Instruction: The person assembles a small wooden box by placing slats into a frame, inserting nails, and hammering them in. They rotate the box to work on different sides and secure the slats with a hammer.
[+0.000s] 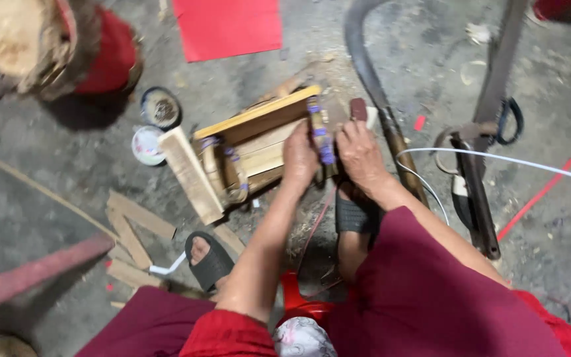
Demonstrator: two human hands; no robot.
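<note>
Both hands grip one upright bamboo post (322, 135) of a small wood-and-bamboo frame (252, 149) on the rough grey concrete floor (47, 152) — left hand (299, 158) curled around it, right hand (359, 153) pressed against its side. A long curved blade (371, 79) lies just right; flat wood offcuts (130, 231) lie toward the floor's left edge.

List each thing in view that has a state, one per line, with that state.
wooden frame: tilted on the floor, bound with purple ties, gripped at one end.
left hand: closed on the frame's end post.
right hand: pressed on the same end.
curved blade: lying flat, untouched.
scissors: lying on the floor.
round tin: open.
wood offcuts: scattered flat.
</note>
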